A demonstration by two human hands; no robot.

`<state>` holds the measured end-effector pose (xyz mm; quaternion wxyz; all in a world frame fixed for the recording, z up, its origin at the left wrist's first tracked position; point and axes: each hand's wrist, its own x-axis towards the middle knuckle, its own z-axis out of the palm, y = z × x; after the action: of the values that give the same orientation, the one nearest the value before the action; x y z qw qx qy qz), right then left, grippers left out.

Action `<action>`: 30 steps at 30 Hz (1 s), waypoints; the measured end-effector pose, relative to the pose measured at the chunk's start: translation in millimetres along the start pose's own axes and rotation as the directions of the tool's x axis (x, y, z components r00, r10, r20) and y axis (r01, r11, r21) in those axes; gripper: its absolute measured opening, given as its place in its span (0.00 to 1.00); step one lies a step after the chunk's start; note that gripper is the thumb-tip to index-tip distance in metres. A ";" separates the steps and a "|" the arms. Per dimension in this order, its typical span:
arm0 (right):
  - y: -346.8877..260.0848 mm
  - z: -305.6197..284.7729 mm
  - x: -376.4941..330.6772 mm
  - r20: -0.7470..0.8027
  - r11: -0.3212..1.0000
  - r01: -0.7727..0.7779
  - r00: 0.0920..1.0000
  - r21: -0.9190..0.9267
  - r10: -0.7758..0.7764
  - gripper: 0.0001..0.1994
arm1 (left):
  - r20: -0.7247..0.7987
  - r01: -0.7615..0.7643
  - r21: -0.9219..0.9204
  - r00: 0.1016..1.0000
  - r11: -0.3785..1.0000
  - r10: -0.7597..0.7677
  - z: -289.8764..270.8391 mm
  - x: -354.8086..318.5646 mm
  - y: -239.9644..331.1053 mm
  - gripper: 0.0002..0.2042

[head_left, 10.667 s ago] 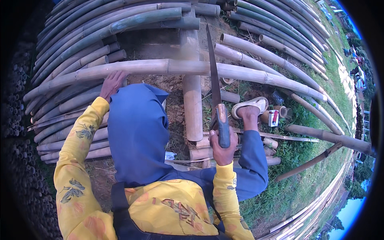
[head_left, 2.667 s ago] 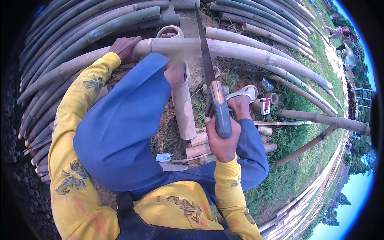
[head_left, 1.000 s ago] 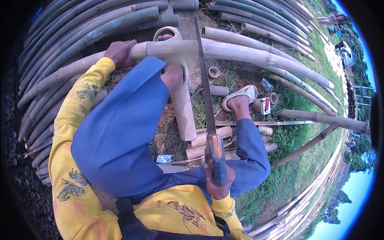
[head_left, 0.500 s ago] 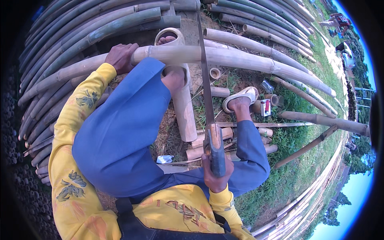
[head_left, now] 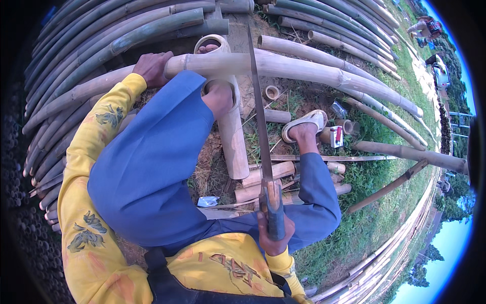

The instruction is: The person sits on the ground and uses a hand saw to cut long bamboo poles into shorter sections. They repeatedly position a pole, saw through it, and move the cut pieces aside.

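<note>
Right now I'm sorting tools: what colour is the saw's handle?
Dark blue-grey handle, best seen in the head view.

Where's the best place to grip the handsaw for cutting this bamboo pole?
By its handle at the near end, from behind and below, as the right hand does: the handsaw runs its long thin blade away up to the bamboo pole, which the left hand steadies.
</note>
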<state>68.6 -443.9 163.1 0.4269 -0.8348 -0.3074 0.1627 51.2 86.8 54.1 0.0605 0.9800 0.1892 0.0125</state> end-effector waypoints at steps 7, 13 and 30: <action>-3.0 29.1 143.1 -0.077 0.964 0.042 0.997 0.261 -0.022 0.07 | -0.029 -0.027 -0.004 0.999 1.000 0.027 4.8 16.0 12.0 0.28; 5.1 17.9 16.0 -0.115 0.998 0.009 0.993 0.066 -0.002 0.11 | 0.043 0.016 0.011 0.999 1.000 -0.017 7.4 5.7 0.9 0.29; -5.4 -2.5 -12.8 -0.033 0.996 -0.005 0.999 -0.084 0.002 0.18 | -0.014 -0.056 -0.066 0.998 0.996 0.055 6.9 10.1 -1.8 0.29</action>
<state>58.2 -451.4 169.0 0.3962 -0.8550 -0.3055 0.1365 60.3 91.4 47.0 0.0914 0.9822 0.1618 0.0266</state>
